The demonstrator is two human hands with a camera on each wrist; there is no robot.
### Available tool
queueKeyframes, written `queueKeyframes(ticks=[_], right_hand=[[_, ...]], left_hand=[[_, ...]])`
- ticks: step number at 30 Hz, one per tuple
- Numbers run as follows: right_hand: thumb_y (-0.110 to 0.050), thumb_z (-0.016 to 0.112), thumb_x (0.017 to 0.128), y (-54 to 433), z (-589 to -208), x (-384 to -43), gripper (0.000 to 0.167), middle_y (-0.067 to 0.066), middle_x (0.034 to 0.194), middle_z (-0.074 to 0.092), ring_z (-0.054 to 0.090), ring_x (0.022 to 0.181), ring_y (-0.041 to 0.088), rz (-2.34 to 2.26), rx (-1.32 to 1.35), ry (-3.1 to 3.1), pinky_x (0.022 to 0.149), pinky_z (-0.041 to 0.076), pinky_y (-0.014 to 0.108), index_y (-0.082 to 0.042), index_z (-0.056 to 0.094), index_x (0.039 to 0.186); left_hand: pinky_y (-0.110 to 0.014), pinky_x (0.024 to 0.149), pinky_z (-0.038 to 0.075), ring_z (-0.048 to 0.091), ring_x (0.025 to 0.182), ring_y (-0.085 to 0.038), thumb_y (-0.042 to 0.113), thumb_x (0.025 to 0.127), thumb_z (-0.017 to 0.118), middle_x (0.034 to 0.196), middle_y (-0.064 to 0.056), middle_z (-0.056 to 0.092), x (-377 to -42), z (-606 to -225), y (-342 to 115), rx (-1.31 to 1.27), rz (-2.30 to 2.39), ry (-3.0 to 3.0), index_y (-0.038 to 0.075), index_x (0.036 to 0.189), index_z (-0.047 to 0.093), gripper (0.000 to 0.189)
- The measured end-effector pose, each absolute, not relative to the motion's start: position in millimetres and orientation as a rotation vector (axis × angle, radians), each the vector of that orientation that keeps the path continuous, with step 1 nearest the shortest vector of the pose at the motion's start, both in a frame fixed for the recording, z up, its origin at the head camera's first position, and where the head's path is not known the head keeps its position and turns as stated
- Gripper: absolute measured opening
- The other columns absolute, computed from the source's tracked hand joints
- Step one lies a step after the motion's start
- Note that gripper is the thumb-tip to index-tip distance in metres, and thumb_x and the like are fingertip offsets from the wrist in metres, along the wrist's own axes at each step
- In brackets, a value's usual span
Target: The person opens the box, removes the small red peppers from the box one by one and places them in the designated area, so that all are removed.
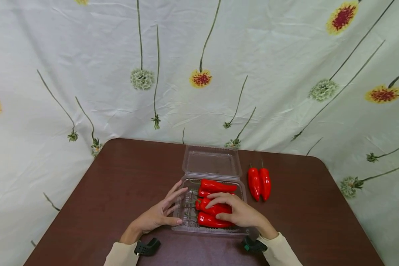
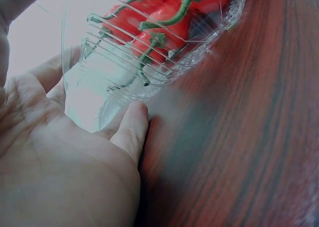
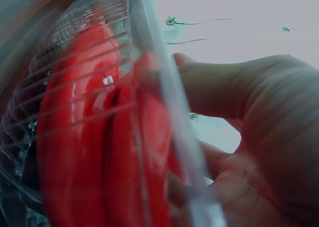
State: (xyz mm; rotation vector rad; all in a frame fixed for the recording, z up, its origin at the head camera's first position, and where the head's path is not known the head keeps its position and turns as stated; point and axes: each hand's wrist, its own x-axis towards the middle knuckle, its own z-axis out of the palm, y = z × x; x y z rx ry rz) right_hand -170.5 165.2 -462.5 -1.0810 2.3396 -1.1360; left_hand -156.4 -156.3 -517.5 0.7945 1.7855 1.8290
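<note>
Several glossy red peppers [image 1: 211, 220] with green stems lie crosswise in a clear plastic clamshell box [image 1: 189, 227], stems toward the left. My right hand [image 1: 241, 212] reaches over the box's right side and grips one pepper [image 1: 203, 204], thumb on the near side and fingers on the far side. In the right wrist view, the thumb [image 3: 209, 87] shows against the peppers [image 3: 75, 137] beyond the clear wall. My left hand [image 1: 156, 216] is spread at the box's left edge, fingers mostly straight. Its thumb [image 2: 132, 130] lies at the box's corner in the left wrist view.
The box's lid [image 1: 212, 162] is folded back toward the cloth. Two more red peppers [image 1: 253, 183] lie side by side right of the box. A dark brown table [image 1: 133, 177] is underneath, and a white flowered cloth [image 1: 173, 51] hangs behind.
</note>
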Motion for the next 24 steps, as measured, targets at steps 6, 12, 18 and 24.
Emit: queueKeyframes(ticks=[6, 12, 18, 24], right_hand=[[-0.01, 0.072, 0.09, 165.9, -464.2, -169.9, 0.038, 0.003, 0.144, 0.057, 0.051, 0.135, 0.027, -1.131, -1.071, 2.354, 0.109, 0.042, 0.054, -0.025, 0.069, 0.125], [-0.014, 0.072, 0.091, 167.2, -467.4, -171.3, 0.035, 0.005, 0.14, 0.061, 0.053, 0.133, 0.029, -1.129, -1.086, 2.351, 0.109, 0.043, 0.052, -0.023, 0.069, 0.125], [-0.015, 0.074, 0.09, 167.7, -467.4, -171.8, 0.035, 0.003, 0.139, 0.061, 0.052, 0.132, 0.028, -1.128, -1.078, 2.366, 0.108, 0.045, 0.051, -0.024, 0.069, 0.124], [-0.013, 0.075, 0.089, 167.1, -462.8, -172.0, 0.033, 0.002, 0.138, 0.061, 0.052, 0.132, 0.027, -1.162, -1.058, 2.38, 0.107, 0.046, 0.049, -0.025, 0.071, 0.12]], left_hand=[[-0.07, 0.117, 0.011, -0.003, 0.153, -0.042, 0.004, 0.092, 0.071, 0.167, 0.004, -0.02, -156.9, -518.5, -156.1, 0.787, 1.827, 1.789, 0.011, 0.162, 0.013, 0.091], [-0.071, 0.116, 0.011, -0.007, 0.154, -0.038, 0.005, 0.092, 0.071, 0.167, 0.005, -0.02, -156.6, -519.5, -156.0, 0.787, 1.822, 1.794, 0.013, 0.162, 0.015, 0.09], [-0.07, 0.116, 0.011, -0.006, 0.154, -0.037, 0.006, 0.091, 0.072, 0.167, 0.006, -0.019, -156.6, -519.2, -155.9, 0.781, 1.822, 1.797, 0.015, 0.162, 0.016, 0.09], [-0.069, 0.117, 0.011, -0.004, 0.154, -0.038, 0.004, 0.091, 0.072, 0.167, 0.006, -0.019, -157.1, -519.4, -156.0, 0.778, 1.828, 1.799, 0.014, 0.162, 0.016, 0.091]])
